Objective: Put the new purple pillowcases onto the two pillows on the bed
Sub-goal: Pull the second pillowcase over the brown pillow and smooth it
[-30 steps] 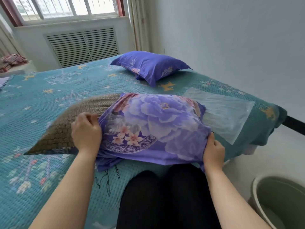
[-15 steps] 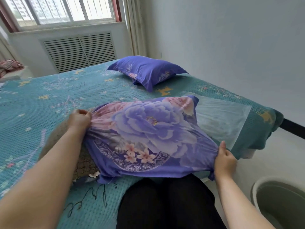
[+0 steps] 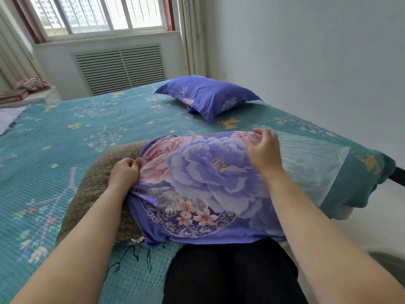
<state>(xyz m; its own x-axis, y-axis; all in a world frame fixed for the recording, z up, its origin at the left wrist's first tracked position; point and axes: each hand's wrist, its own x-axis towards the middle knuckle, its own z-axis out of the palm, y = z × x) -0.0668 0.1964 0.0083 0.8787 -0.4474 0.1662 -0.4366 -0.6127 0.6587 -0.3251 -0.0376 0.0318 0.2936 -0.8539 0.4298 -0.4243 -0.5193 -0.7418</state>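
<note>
With the left hand (image 3: 125, 172) pinching the pillowcase (image 3: 197, 183) hem and the right hand (image 3: 263, 150) seemingly loose on top, the pillow (image 3: 94, 189) could bunch.

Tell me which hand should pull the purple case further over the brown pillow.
Left, probably. The left hand already pinches the pillowcase at its open edge, right beside the uncovered brown pillow. The right hand sits at the far closed end, fingers loose, gripping nothing.
</note>
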